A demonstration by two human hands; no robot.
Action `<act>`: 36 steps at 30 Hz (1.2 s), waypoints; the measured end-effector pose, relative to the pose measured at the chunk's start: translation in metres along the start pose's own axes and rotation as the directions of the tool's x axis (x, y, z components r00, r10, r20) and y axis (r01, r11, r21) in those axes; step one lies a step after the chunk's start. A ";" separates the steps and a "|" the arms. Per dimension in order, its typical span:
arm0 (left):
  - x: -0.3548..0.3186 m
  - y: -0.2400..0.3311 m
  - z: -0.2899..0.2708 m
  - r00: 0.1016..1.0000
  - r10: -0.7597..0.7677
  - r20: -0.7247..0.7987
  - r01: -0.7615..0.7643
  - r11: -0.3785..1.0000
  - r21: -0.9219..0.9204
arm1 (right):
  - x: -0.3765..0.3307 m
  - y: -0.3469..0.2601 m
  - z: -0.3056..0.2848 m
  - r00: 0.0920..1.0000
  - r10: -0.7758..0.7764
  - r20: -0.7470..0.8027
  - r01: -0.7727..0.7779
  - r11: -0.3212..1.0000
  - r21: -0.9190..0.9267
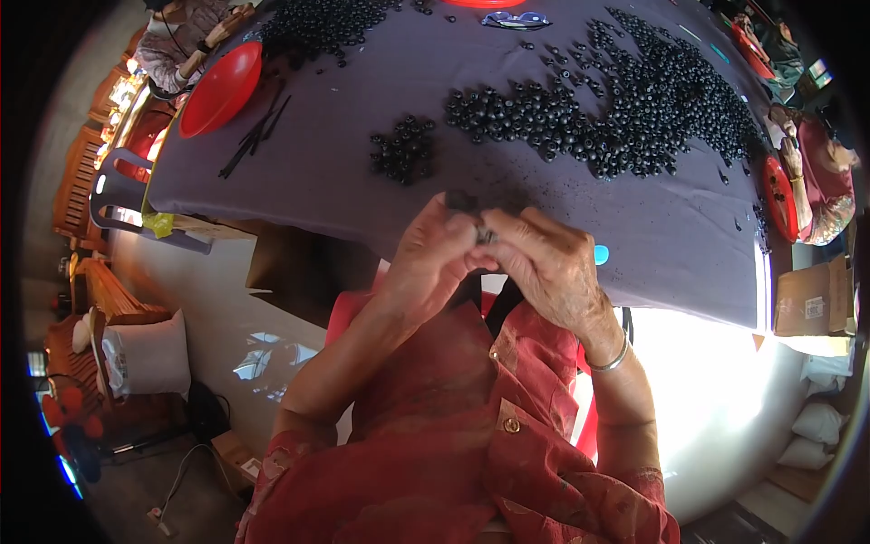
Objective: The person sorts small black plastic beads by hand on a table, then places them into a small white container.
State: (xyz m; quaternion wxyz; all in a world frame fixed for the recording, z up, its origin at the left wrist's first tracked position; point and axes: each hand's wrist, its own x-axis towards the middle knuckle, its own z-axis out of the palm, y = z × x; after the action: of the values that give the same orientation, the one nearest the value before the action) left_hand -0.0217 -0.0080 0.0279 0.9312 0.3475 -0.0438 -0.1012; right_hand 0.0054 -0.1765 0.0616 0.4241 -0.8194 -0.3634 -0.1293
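My left hand (426, 263) and my right hand (555, 267) meet in front of my chest, just past the table's near edge. Fingers of both are closed in a pinch around a small dark piece (487, 235). A blurred black part (460, 200) shows at the fingertips of the left hand; its exact kind is hard to make out. Beyond my hands lies a small cluster of round black pieces (403, 150) with holes. A much larger heap of the same pieces (625, 109) spreads to the right. My right wrist wears a metal bangle.
A grey-purple cloth (299, 177) covers the table. At the left are a red bowl (222, 89), thin black strips (256, 136) and another black heap (317, 27). Glasses (517, 20) lie at the far side. Other people sit at left and right; a cardboard box (811, 299) stands right.
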 end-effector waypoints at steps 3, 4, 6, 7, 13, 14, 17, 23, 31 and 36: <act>-0.007 -0.022 0.002 0.994 -0.100 0.042 0.103 0.992 -0.070 | 0.003 0.011 -0.003 0.990 0.142 -0.016 -0.141 0.988 0.061; -0.005 -0.022 0.000 0.994 -0.103 0.043 0.106 0.992 -0.074 | 0.003 0.015 -0.003 0.989 0.145 -0.014 -0.144 0.988 0.059; 0.001 -0.015 -0.007 0.999 -0.047 -0.001 0.047 0.997 -0.063 | 0.001 0.021 -0.002 0.979 0.199 -0.037 -0.181 0.943 0.278; 0.001 -0.010 -0.008 0.999 -0.041 0.007 0.042 0.996 -0.074 | 0.001 0.020 -0.006 0.970 0.240 -0.036 -0.225 0.946 0.234; -0.001 -0.014 -0.005 0.994 -0.098 -0.058 0.100 0.994 0.046 | -0.003 0.006 0.004 0.988 0.145 0.057 -0.155 0.944 0.290; -0.001 -0.014 -0.005 0.990 -0.116 -0.079 0.122 0.989 0.079 | -0.004 0.007 0.004 0.984 0.159 0.083 -0.177 0.933 0.314; 0.000 -0.015 -0.006 0.974 -0.227 -0.004 0.227 0.973 -0.029 | -0.004 0.001 0.001 0.946 0.288 0.152 -0.324 0.803 0.500; 0.003 -0.003 -0.021 0.989 -0.129 -0.074 0.126 0.991 -0.045 | -0.003 0.025 -0.010 0.934 0.348 0.080 -0.350 0.937 0.009; 0.025 0.045 -0.089 0.829 0.441 -0.343 0.145 0.424 0.894 | 0.007 0.089 -0.033 0.841 0.533 -0.092 -0.530 0.777 -0.339; 0.042 0.051 -0.081 0.823 0.489 -0.287 0.185 0.246 0.951 | 0.040 0.105 -0.009 0.837 0.533 -0.119 -0.519 0.709 -0.477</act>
State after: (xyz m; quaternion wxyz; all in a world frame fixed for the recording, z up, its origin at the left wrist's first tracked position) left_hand 0.0400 0.0720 0.0009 0.5000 0.8439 0.1301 0.1445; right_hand 0.1080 -0.2037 0.0252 0.2158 -0.9702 -0.0755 -0.0799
